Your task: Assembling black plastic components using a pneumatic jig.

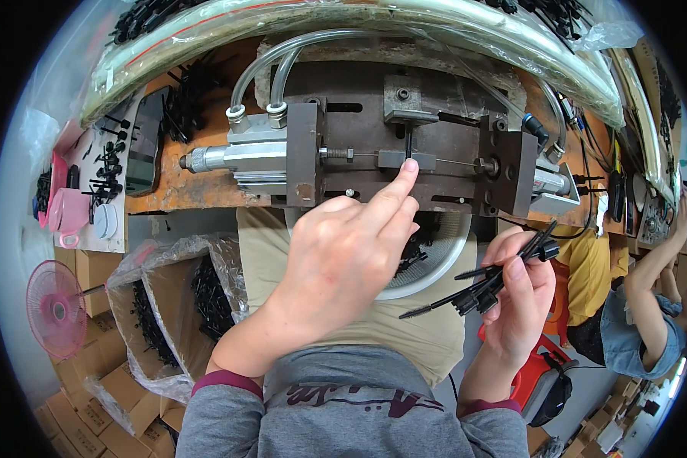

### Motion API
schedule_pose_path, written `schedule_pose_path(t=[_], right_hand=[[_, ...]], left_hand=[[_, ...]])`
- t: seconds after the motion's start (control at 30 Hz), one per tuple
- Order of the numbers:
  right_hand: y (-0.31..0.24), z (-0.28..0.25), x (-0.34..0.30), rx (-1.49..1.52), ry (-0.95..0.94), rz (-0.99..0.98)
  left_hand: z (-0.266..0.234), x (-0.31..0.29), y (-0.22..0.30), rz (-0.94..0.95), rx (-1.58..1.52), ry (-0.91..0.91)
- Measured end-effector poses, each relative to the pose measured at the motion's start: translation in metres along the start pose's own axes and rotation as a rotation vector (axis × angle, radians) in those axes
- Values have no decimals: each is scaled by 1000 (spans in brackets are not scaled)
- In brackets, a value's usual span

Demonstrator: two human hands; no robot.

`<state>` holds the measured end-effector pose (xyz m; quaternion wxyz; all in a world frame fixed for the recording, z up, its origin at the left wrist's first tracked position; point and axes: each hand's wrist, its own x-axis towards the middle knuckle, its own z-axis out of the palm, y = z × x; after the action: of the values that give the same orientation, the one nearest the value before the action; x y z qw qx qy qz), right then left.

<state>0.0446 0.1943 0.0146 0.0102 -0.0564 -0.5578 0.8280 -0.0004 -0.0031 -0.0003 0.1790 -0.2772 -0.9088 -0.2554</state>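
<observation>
My left hand (347, 240) reaches over a dark metal fixture (359, 80) with its index finger stretched out. That fingertip touches the lower end of a thin black rod-shaped part (409, 139), which stands at a small grey block (391, 159) in the middle of the fixture. Its other fingers are bent loosely, and nothing shows in them. To the right and nearer to me, my right hand (523, 309) is closed around several thin black plastic parts (478, 296) with ribbed heads, fanned out to the left.
Air cylinders (258, 156) with clear hoses (256, 69) flank the fixture. A white basket (435, 278) of black parts rests on my lap. Plastic-lined boxes (164, 305) of black parts and a pink fan (56, 309) stand left. A co-worker (641, 328) sits at the right.
</observation>
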Motion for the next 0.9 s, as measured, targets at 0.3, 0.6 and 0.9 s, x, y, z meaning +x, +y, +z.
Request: schedule_pose_path(t=[0.3,0.6,0.9], right_hand=[[6,9,1,20,12,67],[11,6,1,194,-97,164],[5,-5,-1,133,86,-196]], left_hand=[[-19,-5,10,-30,-771,-91],[-28,-2,3,31,-846,-120],[-3,-10,-6,49,-189,105]])
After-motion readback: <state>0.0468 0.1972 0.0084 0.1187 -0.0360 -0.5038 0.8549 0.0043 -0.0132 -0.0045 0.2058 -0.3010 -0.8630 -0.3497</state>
